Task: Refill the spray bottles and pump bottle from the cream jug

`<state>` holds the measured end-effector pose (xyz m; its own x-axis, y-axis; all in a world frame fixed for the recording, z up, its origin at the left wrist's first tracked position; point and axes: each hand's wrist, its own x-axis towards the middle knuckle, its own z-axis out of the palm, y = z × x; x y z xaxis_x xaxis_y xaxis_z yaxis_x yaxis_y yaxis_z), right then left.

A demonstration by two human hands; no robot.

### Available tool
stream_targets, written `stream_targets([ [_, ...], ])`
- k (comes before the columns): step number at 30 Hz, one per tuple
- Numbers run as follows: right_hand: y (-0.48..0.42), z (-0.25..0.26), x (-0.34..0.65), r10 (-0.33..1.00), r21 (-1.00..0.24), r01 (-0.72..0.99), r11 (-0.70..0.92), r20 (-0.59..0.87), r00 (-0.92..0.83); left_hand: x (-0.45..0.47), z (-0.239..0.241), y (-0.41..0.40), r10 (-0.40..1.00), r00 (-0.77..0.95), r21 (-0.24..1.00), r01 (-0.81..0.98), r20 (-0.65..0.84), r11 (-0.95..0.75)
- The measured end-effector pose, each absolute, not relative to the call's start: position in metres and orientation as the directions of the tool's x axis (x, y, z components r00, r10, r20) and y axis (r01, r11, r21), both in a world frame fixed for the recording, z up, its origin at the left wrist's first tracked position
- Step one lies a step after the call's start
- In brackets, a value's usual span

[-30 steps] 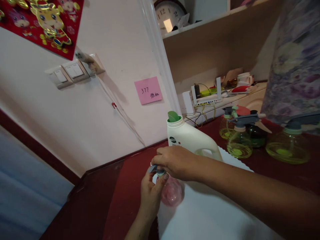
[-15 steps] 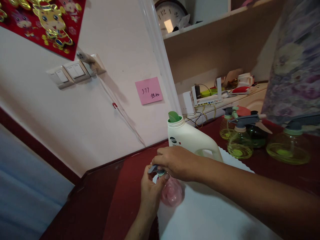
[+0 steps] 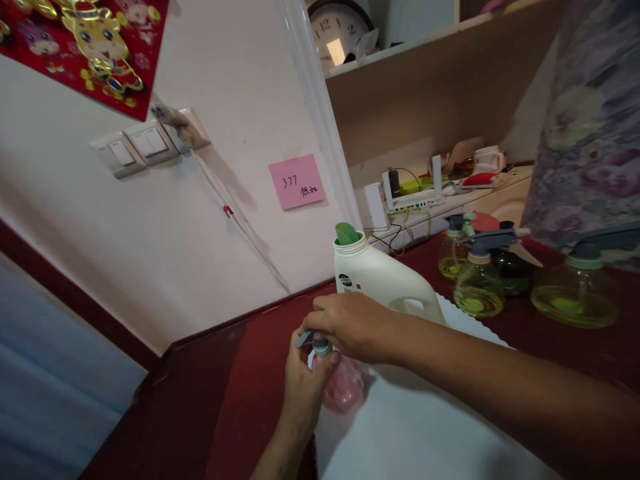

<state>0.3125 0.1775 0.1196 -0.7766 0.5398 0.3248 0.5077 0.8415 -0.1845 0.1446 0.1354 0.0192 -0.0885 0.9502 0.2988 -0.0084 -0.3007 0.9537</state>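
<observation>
A small pink spray bottle [image 3: 346, 388] stands on a white cloth [image 3: 415, 427] on the dark red table. My left hand [image 3: 305, 393] is wrapped round the bottle's body from the left. My right hand [image 3: 350, 325] is closed over the grey and green spray head [image 3: 314, 341] on top of it. A white detergent jug [image 3: 380, 277] with an open green spout stands just behind my hands.
Several yellow-green spray bottles [image 3: 473, 293] stand on the table at the right, a larger one [image 3: 580, 297] near a person in a flowered garment [image 3: 590, 120]. A router and cables [image 3: 415, 197] sit on the shelf behind. The wall with switches [image 3: 145, 141] is to the left.
My left hand has shifted slightly up and right on the pink bottle. The right hand stays on the spray head.
</observation>
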Motion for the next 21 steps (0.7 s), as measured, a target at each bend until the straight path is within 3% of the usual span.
stream_targets([
  [6, 0.178, 0.119, 0.312, 0.538, -0.183, 0.507, 0.842, 0.338, -0.772, 0.141, 0.025, 0.134, 0.944, -0.109, 0.95, 0.066, 0.31, -0.305],
  [13, 0.176, 0.12, 0.313, 0.546, -0.189, 0.513, 0.837, 0.338, -0.767, 0.131, 0.01, 0.134, 0.958, -0.061, 0.958, -0.049, 0.281, -0.284],
  [21, 0.177, 0.12, 0.313, 0.54, -0.19, 0.506, 0.841, 0.335, -0.772, 0.144, 0.025, 0.135, 0.929, -0.127, 0.937, 0.093, 0.346, -0.337],
])
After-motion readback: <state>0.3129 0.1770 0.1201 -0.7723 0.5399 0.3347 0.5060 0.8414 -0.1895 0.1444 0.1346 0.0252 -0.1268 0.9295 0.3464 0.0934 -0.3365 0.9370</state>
